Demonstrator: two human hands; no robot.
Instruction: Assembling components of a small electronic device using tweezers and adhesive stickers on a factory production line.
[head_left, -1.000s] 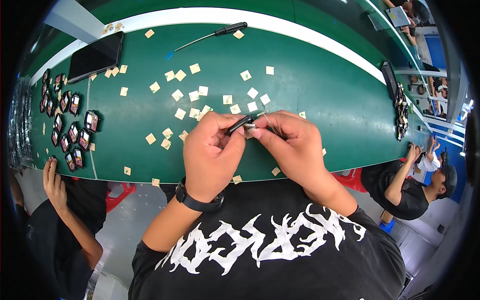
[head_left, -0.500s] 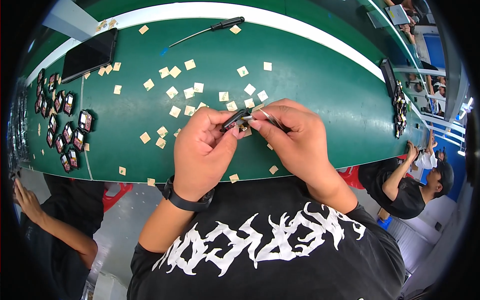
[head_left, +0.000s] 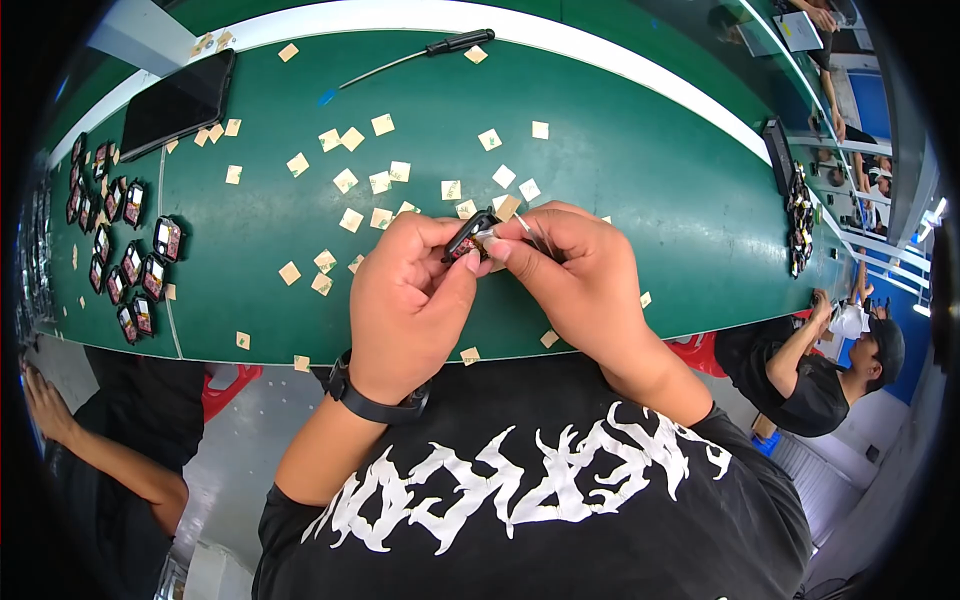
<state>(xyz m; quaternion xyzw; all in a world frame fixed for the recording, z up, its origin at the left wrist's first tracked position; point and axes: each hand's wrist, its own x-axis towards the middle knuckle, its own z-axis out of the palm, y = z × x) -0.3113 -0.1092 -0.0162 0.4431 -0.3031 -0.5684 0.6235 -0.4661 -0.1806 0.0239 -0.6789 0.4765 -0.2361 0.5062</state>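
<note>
Black angular plastic housing with a pink-patterned face (head_left: 461,238) is sitting tilted above the bench (head_left: 680,220), where the left hand (head_left: 410,300) is pinching it between thumb and fingers. At its right side, the right hand (head_left: 578,265) is gripping a slender silvery metal tool (head_left: 534,236), seemingly tweezers, while its thumb and forefinger are closing on a small silvery piece (head_left: 486,237) against the housing. Such fine work is calling for a firm left grip on the housing's rim, light fingertip pressure, and tool points kept clear of skin. Beyond the housing, thin cream square pads (head_left: 380,183) are lying scattered; farther beyond, a black-handled screwdriver (head_left: 460,43) is resting. Well left of it, similar black housings (head_left: 131,264) are clustering.
</note>
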